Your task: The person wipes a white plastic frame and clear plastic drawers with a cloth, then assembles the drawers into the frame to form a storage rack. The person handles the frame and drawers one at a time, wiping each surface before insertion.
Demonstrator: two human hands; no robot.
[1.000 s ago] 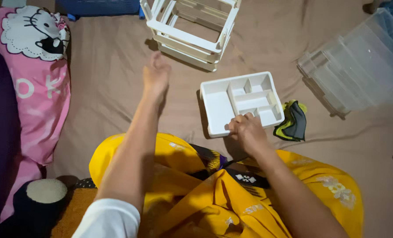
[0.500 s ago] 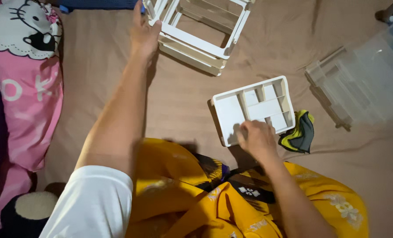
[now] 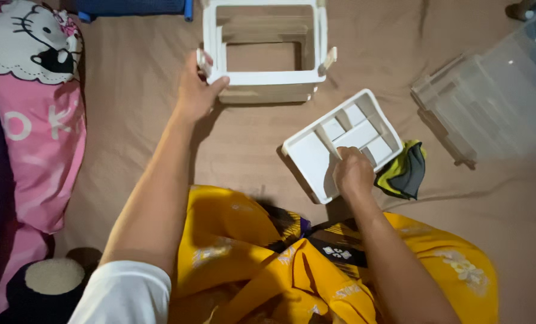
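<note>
A white box-shaped frame (image 3: pixel 266 77), open at the top, sits on the tan bedsheet at the upper middle. My left hand (image 3: pixel 194 91) grips its near-left corner. A white divided tray (image 3: pixel 316 159) with several compartments lies tilted at the centre right. My right hand (image 3: pixel 352 174) holds its near edge, fingers curled over the rim. A yellow and grey cloth (image 3: pixel 405 173) lies just right of the tray, touching my right hand's side.
A clear plastic lidded box (image 3: pixel 496 96) lies at the right. A pink cartoon-cat pillow (image 3: pixel 36 108) runs down the left side. A blue item (image 3: pixel 133 7) is at the top edge. My yellow-clad lap (image 3: pixel 268 264) fills the bottom.
My left hand reached forward and took hold of the white frame, which now sits squarer and nearer. My right hand stayed on the tray, which has turned slightly.
</note>
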